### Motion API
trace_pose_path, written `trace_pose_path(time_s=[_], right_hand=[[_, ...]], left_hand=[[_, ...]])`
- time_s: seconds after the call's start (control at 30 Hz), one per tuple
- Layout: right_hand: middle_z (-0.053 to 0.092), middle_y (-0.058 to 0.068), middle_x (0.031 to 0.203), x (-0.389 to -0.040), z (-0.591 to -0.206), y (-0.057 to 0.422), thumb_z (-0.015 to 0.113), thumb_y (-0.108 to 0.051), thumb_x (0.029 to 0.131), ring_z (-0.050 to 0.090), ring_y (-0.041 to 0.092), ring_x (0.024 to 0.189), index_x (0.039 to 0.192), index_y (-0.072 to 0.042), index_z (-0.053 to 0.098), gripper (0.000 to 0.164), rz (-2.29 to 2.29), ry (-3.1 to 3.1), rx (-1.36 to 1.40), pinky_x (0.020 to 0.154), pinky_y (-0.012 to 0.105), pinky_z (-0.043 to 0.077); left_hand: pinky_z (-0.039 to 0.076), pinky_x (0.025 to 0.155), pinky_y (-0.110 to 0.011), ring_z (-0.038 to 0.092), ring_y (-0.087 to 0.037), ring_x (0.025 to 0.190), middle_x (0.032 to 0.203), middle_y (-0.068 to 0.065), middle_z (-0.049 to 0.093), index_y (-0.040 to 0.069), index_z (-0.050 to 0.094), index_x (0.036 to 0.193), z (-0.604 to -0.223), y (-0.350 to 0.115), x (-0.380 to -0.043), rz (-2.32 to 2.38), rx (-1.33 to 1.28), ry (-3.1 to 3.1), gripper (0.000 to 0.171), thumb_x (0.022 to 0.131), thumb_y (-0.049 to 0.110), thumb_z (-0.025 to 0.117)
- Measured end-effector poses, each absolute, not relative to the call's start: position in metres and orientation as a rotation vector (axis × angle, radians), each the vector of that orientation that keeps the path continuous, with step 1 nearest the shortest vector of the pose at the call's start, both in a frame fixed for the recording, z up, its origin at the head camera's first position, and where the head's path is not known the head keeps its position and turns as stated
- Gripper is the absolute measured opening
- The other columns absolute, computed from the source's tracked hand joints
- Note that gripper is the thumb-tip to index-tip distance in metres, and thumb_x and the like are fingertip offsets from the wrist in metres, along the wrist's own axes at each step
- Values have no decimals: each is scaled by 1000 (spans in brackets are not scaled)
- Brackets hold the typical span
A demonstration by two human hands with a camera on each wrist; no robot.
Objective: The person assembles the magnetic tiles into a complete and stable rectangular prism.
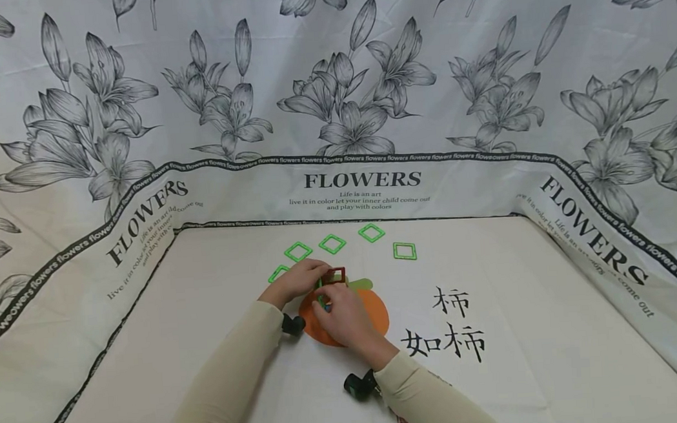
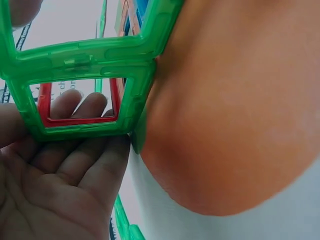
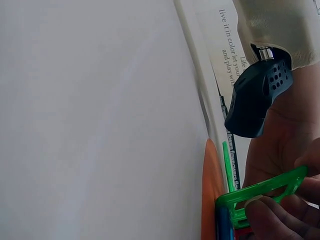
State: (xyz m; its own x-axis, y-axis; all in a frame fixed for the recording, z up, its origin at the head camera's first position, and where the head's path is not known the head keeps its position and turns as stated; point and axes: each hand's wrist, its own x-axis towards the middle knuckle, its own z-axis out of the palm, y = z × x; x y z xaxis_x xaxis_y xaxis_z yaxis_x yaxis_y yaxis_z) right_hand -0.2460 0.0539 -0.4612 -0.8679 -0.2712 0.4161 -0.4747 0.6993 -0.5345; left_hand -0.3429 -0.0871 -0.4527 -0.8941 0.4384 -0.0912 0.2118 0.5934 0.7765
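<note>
Both hands meet over a flat orange persimmon picture [image 1: 376,316] around a small build of see-through frame-shaped magnetic tiles. My left hand [image 1: 299,282] holds the build from its far left side, fingers curled behind a lower green tile [image 2: 90,131] and a red tile [image 2: 45,102]. Edge to edge with that lower tile stands an upper green tile [image 2: 82,59]. My right hand [image 1: 347,314] pinches a green tile [image 3: 260,187] on the near side, its thumb on the frame. A blue piece [image 3: 226,225] shows beside the orange picture. The hands hide much of the build.
Several loose green tiles lie in an arc behind the hands, among them a square one [image 1: 404,243] at the right. Black brush characters [image 1: 454,343] are printed on the white tabletop [image 1: 493,260]. A flower-printed cloth [image 1: 366,190] rises along the back and sides.
</note>
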Motion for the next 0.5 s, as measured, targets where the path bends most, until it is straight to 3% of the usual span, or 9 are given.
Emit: trace_pose_path(time_s=[0.2, 0.5], right_hand=[[68, 5, 92, -246, -460, 54, 60, -22, 92, 59, 17, 81, 105, -4, 72, 25, 938, -2606, 589, 69, 28, 51], [68, 6, 94, -245, -459, 54, 61, -21, 92, 60, 17, 83, 107, -4, 71, 25, 950, -2621, 584, 71, 29, 53]], left_hand=[[46, 88, -36, 56, -18, 95, 103, -1, 69, 12, 71, 104, -452, -85, -345, 1178, 518, 2555, 36, 104, 30, 40], [49, 88, -36, 58, -17, 94, 102, -1, 70, 12, 70, 110, -452, -85, -343, 1165, 507, 2579, 37, 105, 30, 39]])
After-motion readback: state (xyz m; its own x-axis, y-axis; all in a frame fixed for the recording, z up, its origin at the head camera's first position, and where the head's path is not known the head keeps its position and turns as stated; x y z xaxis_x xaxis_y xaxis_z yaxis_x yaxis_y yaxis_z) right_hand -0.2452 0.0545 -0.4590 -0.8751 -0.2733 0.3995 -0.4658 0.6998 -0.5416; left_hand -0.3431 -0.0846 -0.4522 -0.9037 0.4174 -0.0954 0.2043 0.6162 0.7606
